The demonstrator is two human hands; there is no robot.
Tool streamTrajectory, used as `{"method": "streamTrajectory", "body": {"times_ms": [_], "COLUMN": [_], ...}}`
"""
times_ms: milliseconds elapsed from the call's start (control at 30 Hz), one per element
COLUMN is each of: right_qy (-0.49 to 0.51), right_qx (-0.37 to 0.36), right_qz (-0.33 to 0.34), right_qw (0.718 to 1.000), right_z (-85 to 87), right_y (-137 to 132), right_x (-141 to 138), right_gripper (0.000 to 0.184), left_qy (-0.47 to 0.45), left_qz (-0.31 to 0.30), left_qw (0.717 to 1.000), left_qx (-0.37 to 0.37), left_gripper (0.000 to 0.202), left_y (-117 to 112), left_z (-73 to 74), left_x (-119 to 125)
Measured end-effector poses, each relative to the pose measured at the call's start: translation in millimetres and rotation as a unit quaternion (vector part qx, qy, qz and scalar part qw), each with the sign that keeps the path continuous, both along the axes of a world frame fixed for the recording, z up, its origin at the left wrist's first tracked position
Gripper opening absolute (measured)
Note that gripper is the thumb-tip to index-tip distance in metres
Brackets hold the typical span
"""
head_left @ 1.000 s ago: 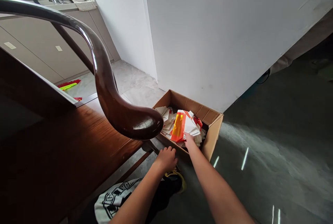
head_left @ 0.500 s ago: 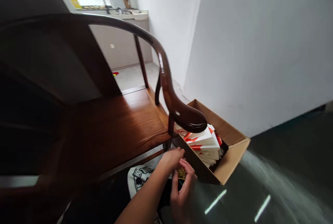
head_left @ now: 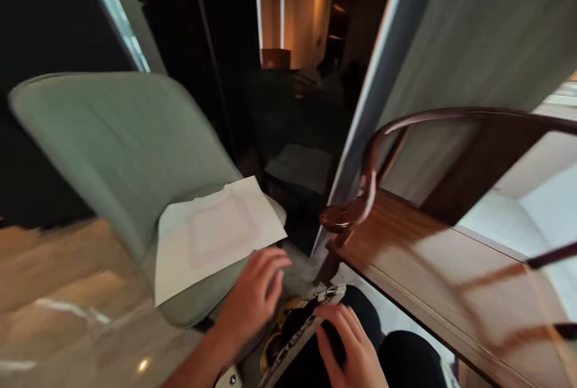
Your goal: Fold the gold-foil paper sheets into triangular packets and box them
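Note:
My left hand (head_left: 252, 301) hovers with fingers spread at the near edge of a white sheet (head_left: 214, 235). The sheet lies on the seat of a grey-green padded chair (head_left: 121, 142). My right hand (head_left: 347, 346) rests low in the view, fingers stretched flat on dark fabric over my lap. Between the hands sits a yellow, black and white patterned item (head_left: 293, 325); the right fingertips touch its edge. Neither hand grips anything. The whole picture is smeared by motion.
A dark wooden chair (head_left: 406, 238) with a curved armrest (head_left: 356, 211) stands at the right. A pale wall edge (head_left: 383, 75) rises behind it. A dim room with warm light lies beyond. Glossy floor (head_left: 67, 328) shows at the lower left.
The view has swung left, away from the cardboard box of cards, onto the padded chair. My right hand left the box and came down to my lap; my left hand reached towards the sheet.

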State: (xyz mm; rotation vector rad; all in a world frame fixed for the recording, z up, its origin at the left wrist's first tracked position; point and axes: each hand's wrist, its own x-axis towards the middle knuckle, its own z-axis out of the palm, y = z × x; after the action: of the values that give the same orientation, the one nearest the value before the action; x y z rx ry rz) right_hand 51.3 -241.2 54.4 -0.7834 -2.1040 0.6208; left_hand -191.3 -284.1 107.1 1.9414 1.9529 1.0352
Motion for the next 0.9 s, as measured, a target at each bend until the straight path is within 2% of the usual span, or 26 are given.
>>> {"method": "streamTrajectory", "body": {"times_ms": [67,100,133,167,233,300,367,433,567,667,900], "right_qy": [-0.07,-0.101,-0.127,-0.149,-0.185,-0.199,-0.201,-0.202,-0.199,-0.186,-0.17], "right_qx": [-0.035,-0.039,-0.041,-0.041,-0.028,-0.018,-0.016,-0.02,-0.031,-0.041,-0.056], "right_qz": [0.088,0.131,0.167,0.198,0.269,0.305,0.321,0.327,0.326,0.31,0.296], "right_qw": [0.993,0.985,0.977,0.968,0.945,0.931,0.926,0.923,0.924,0.931,0.938], "right_z": [14.4,14.8,10.9,3.7,-15.6,-33.7,-45.3,-49.4,-43.8,-37.8,-30.4], "right_y": [30.0,45.7,60.9,75.1,97.2,110.1,116.3,119.7,124.5,126.1,126.0], "right_x": [-63.9,-95.3,-124.8,-151.7,-195.3,-223.9,-238.5,-243.2,-242.3,-243.3,-248.5], "right_gripper": [0.034,0.041,0.05,0.059,0.074,0.075,0.069,0.06,0.043,0.025,0.02], "left_qy": [0.07,0.097,0.122,0.144,0.163,0.162,0.154,0.142,0.098,0.058,-0.017], "left_qz": [0.124,0.155,0.147,0.122,0.087,0.078,0.077,0.07,0.052,0.05,0.058], "left_qw": [0.99,0.982,0.976,0.969,0.958,0.956,0.959,0.962,0.969,0.972,0.966], "left_qx": [-0.024,-0.055,-0.105,-0.158,-0.218,-0.23,-0.225,-0.222,-0.222,-0.223,-0.252], "left_gripper": [0.051,0.066,0.078,0.081,0.078,0.068,0.06,0.054,0.038,0.034,0.032], "left_y": [-9.7,-13.0,-15.8,-18.4,-23.5,-28.2,-31.2,-31.8,-29.2,-26.2,-18.3], "left_z": [-20.7,-34.4,-48.4,-61.1,-78.9,-84.7,-81.1,-72.3,-53.4,-43.9,-29.6], "left_x": [-73.4,-102.5,-125.6,-142.8,-161.6,-166.8,-167.6,-170.0,-181.5,-188.0,-194.3]}}
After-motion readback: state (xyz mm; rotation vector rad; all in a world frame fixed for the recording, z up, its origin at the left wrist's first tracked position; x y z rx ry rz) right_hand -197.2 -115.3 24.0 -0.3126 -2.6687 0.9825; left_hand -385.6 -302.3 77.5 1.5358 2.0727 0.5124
